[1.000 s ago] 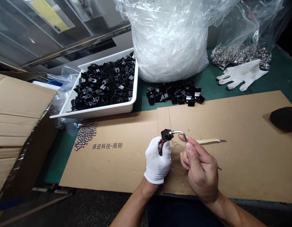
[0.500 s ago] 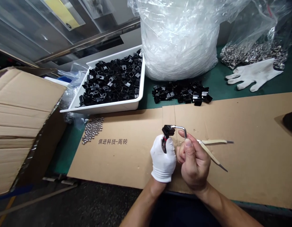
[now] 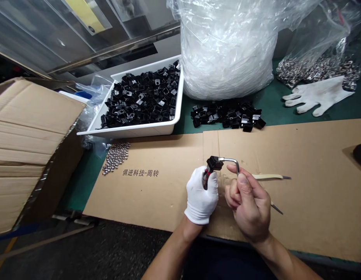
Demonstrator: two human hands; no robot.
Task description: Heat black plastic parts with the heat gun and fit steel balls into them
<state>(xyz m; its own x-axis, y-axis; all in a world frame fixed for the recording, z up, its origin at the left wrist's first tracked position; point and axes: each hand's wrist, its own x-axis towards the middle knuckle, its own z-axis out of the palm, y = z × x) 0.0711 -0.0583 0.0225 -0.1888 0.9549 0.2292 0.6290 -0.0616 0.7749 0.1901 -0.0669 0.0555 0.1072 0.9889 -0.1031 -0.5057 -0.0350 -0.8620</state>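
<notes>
From afar I see the white tray (image 3: 139, 131) at ten o'clock. My gloved left hand (image 3: 201, 196) is clamped on a red-and-black piece (image 3: 206, 178) (mostly hidden), black block (image 3: 214, 163) above it. At four o'clock, my right hand (image 3: 252, 210) pinches a bent metal rod (image 3: 233, 160), tip at the block; this contact step seems to need steady alignment.

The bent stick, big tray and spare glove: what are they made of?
Bent stick: probably smooth metal; it's silvery with bright glints. White tray: likely smooth plastic, with rounded, moulded-looking corners. Spare glove: seems matt cloth, limp and floppy; which fibre, I can't tell.
</notes>
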